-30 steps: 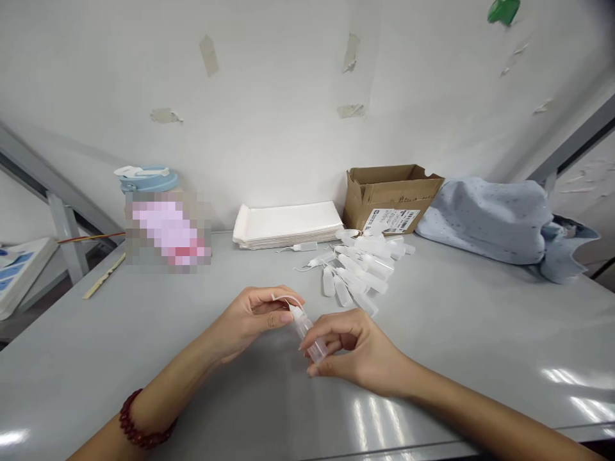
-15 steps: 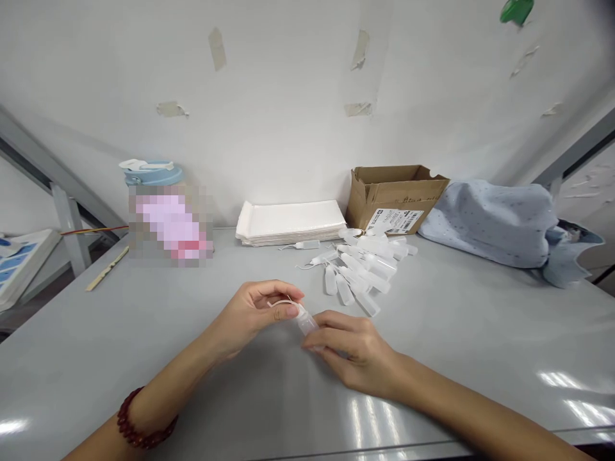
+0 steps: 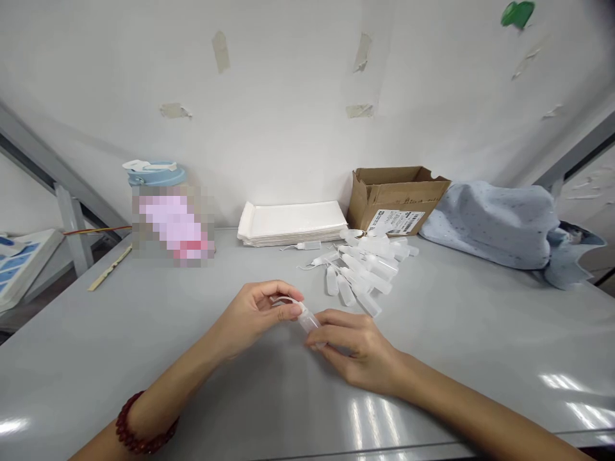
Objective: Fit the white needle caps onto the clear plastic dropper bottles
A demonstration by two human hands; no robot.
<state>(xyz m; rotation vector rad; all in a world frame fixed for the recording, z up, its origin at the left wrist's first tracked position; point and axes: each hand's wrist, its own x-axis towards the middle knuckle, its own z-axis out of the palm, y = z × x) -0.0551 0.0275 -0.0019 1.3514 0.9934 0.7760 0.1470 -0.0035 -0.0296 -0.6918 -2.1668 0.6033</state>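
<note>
Between my hands, a small translucent squeeze bottle [image 3: 310,323] is held tilted above the grey table [image 3: 269,410]. My left hand [image 3: 262,310] pinches its white cap end between thumb and fingers, and a thin pale strap or tube curves out there. The fingers of my right hand [image 3: 348,349] are closed around the bottle's lower body and hide its base. Just beyond my right hand lies a loose pile of similar bottles [image 3: 369,269], a few with thin curved strips at their tips.
Behind the pile stands an open cardboard box [image 3: 398,198] with a label. Left of it is a stack of white padded envelopes [image 3: 293,221]. A light blue cloth [image 3: 490,224] lies at the right. A blurred pink item [image 3: 173,221] and a thin stick [image 3: 109,267] are at the left.
My left thumb and fingers have closed further over the cap end, covering more of it and the thin strap. The bottle stays in both hands; the view has shifted slightly.
</note>
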